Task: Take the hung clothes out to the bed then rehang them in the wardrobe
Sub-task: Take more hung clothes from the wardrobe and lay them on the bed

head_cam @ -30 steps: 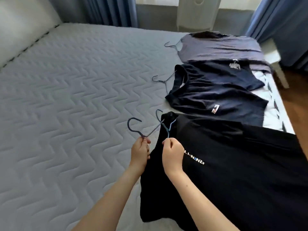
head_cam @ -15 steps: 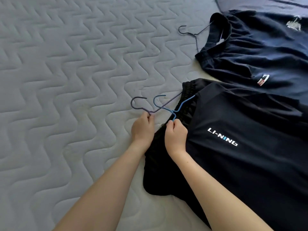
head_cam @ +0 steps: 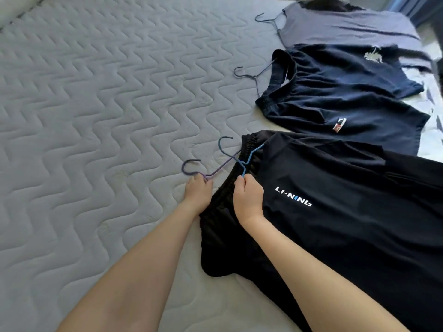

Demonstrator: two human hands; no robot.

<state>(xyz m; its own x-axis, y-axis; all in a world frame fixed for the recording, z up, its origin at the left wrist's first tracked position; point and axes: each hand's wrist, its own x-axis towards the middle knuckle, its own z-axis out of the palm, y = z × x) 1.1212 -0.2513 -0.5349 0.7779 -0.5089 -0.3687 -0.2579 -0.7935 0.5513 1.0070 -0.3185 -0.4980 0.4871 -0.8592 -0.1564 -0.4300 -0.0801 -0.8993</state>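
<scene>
left hand (head_cam: pixel 197 191): pinches the purple hanger (head_cam: pixel 217 169) at its neck, on the bed (head_cam: pixel 96 116)
right hand (head_cam: pixel 248 200): pinches the blue hanger (head_cam: pixel 254 153)
black li-ning garment (head_cam: pixel 335 224): flat on the bed, hangers crossing at its waistband
beyond: navy garment (head_cam: pixel 335 99), then grey shirt (head_cam: pixel 335 27), each on a hanger

1. Bed (head_cam: pixel 96 116): pale grey, quilted in wavy zigzag lines.
2. Black garment (head_cam: pixel 347 236) beside the right grip (head_cam: pixel 248 197): white lettering with one blue letter.
3. Purple hanger (head_cam: pixel 217 169) in the left grip (head_cam: pixel 197 192); blue hanger (head_cam: pixel 254 154) in the right.
4. Beyond the grips: navy garment (head_cam: pixel 335 99) with a red-and-white patch, then a grey-purple shirt (head_cam: pixel 335 27).
</scene>
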